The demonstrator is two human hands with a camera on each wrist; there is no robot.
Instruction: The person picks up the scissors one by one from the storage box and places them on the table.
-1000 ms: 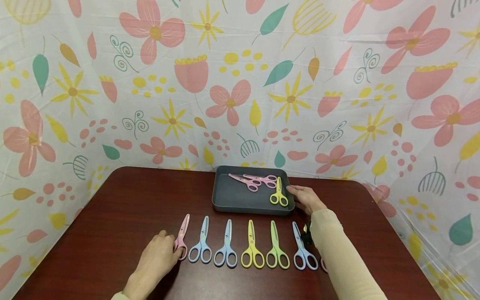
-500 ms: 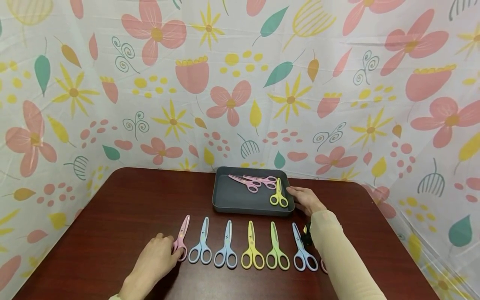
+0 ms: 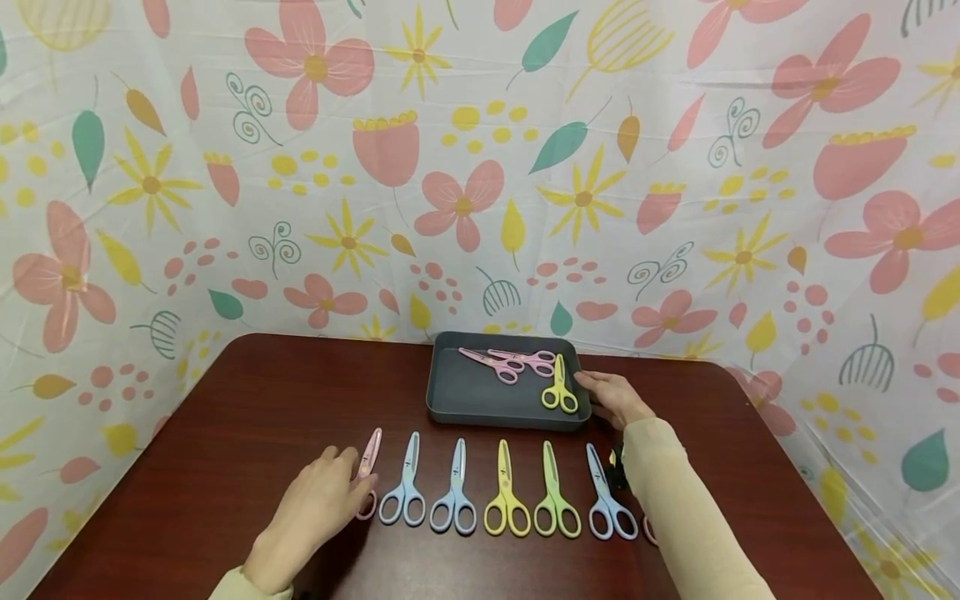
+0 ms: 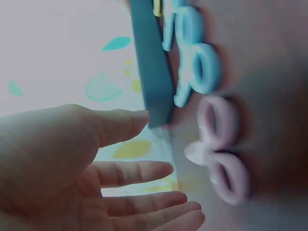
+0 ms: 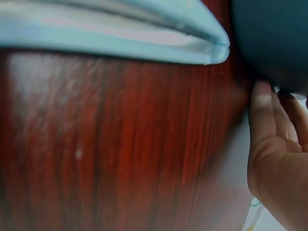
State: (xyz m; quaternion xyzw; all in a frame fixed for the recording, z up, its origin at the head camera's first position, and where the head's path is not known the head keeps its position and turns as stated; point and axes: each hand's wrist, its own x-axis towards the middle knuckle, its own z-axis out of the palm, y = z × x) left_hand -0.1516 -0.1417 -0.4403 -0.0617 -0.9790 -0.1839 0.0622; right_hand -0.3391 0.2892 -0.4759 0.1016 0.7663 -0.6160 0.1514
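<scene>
My left hand (image 3: pixel 318 492) is over the handles of the pink scissors (image 3: pixel 369 454) at the left end of a row. In the left wrist view its fingers are extended, apart from the pink handle loops (image 4: pixel 228 122). My right hand (image 3: pixel 613 398) rests against the right side of the dark grey tray (image 3: pixel 510 417). The right wrist view shows its fairly straight fingers (image 5: pixel 262 113) touching the tray's outer wall (image 5: pixel 274 43). Two pink pairs (image 3: pixel 491 363) and one yellow pair (image 3: pixel 558 387) of scissors lie in the tray.
Blue scissors (image 3: pixel 410 467), another blue pair (image 3: pixel 457 475), yellow scissors (image 3: pixel 504 475), green scissors (image 3: pixel 551 475) and a third blue pair (image 3: pixel 600 479) continue the row. The right sleeve (image 3: pixel 682 500) partly hides a pink handle (image 3: pixel 649 531). A patterned curtain (image 3: pixel 480 208) hangs behind the brown table (image 3: pixel 285 400).
My left hand has lifted its fingers off the leftmost pink scissors' handle and now covers part of them. My right hand and the tray have stayed in place.
</scene>
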